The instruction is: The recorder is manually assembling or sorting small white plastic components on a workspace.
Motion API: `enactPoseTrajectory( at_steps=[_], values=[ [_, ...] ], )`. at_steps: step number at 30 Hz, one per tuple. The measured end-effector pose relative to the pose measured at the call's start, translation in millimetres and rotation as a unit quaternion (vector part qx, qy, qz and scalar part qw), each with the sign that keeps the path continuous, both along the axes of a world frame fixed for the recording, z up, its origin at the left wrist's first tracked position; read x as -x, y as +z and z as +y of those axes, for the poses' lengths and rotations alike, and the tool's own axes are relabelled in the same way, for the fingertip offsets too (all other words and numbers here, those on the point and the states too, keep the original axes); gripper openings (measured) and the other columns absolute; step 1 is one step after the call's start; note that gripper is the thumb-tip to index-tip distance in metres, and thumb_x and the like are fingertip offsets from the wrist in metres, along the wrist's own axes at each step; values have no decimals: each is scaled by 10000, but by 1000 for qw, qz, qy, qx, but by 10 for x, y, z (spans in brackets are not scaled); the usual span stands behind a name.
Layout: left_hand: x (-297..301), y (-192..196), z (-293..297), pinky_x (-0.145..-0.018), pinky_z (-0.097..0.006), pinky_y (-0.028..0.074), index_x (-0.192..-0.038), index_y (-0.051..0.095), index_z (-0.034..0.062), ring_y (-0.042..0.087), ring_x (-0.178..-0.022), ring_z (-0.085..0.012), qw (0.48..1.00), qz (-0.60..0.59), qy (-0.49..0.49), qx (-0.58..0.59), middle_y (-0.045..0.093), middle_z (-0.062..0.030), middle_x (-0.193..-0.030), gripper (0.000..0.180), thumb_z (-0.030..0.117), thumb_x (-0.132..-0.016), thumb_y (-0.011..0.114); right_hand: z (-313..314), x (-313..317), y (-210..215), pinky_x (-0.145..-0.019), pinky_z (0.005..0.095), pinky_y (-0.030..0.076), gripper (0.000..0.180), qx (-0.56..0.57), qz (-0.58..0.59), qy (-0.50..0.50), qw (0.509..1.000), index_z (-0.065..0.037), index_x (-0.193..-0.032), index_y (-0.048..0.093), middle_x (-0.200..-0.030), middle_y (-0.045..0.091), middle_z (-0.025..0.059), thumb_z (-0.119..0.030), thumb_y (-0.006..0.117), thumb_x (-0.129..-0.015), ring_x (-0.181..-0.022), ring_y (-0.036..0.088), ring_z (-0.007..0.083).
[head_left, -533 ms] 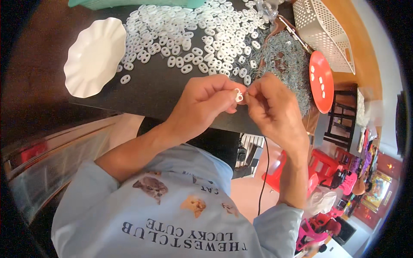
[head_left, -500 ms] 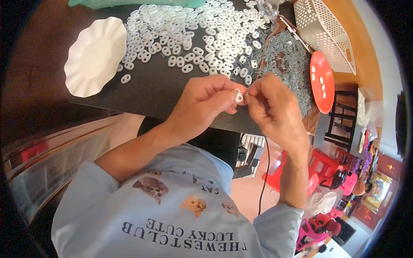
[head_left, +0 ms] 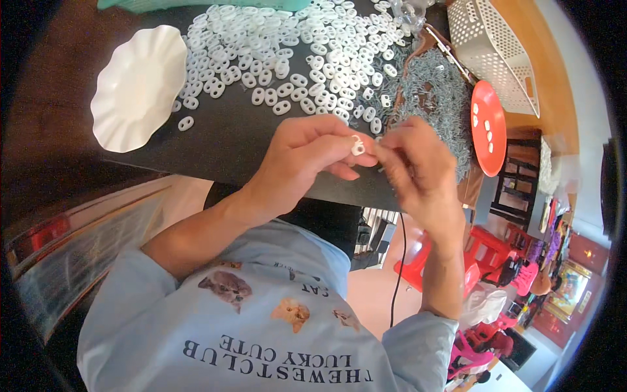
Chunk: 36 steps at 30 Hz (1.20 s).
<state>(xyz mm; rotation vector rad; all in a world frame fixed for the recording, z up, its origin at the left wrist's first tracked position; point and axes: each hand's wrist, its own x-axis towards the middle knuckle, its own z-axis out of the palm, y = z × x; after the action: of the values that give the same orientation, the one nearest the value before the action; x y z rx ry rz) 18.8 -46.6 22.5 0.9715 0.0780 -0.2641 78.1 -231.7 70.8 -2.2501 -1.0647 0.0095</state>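
Between the thumb and fingers of my left hand (head_left: 294,157) is a small white plastic piece (head_left: 358,148) with holes and a thin loop at its top. My right hand (head_left: 424,173) is close beside it on the right, with thumb and forefinger pinched together near the piece. Whatever sits in that pinch is too small and blurred to make out. Both hands hover over the near edge of the dark table (head_left: 215,147). Past them lies a heap of white oval two-holed pieces (head_left: 255,49), and a pile of small grey pieces (head_left: 437,91) spreads beyond my right hand.
A white wavy-edged dish (head_left: 139,91) stands at the left. On the right are a red plate (head_left: 482,140) with several white pieces on it and a white perforated basket (head_left: 486,46). A green basket (head_left: 189,5) shows at the far edge. Red stools (head_left: 486,245) are on the floor.
My right fingertips have drawn slightly away from the white piece, and its thin loop shows more clearly. My left hand keeps hold of it. The whole view has shifted a little.
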Motion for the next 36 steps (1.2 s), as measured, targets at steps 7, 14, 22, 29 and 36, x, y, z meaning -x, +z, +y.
enactPoseTrajectory(
  at_steps=[7,14,22,29,36],
  values=[
    [-221,32,-160,-747,-274,537,-1037,625,-33,662,-922,-188,996,-70,-26,-54,662,-142,-1062,257,154,-943,477,-268,-263,38,-565,243,386,185,-73,142,-211,964,15,-838,562,-696,526,1,-140,583,-936,-652,450,63],
    [-239,12,-135,-696,-250,522,-1032,618,-22,645,-826,-141,991,-86,-56,-86,659,-109,-1031,248,164,-957,472,-365,-256,-4,-487,206,269,225,-111,225,-200,947,-49,-803,562,-649,446,-61,-209,567,-961,-551,350,19],
    [-192,64,-152,-534,-214,432,-842,597,19,541,-600,-64,994,-66,-43,-70,584,-15,-716,174,162,-919,534,-258,-143,89,-511,196,275,129,-148,301,-158,929,-34,-899,566,-706,457,-63,-155,578,-944,-597,365,18],
    [-114,22,-93,-501,-194,381,-860,586,28,488,-558,-39,990,-92,-76,-79,535,22,-668,214,195,-961,497,-151,-43,234,-580,215,356,106,-113,320,-89,937,-10,-855,546,-723,494,-41,-88,578,-920,-664,425,46],
    [-28,22,-27,-498,-195,363,-859,586,31,469,-561,-32,992,-92,-76,-45,512,32,-650,210,190,-962,497,-77,-21,235,-548,223,332,80,-69,328,-83,938,-12,-820,542,-686,467,-37,-51,587,-874,-640,399,45]
  ],
)
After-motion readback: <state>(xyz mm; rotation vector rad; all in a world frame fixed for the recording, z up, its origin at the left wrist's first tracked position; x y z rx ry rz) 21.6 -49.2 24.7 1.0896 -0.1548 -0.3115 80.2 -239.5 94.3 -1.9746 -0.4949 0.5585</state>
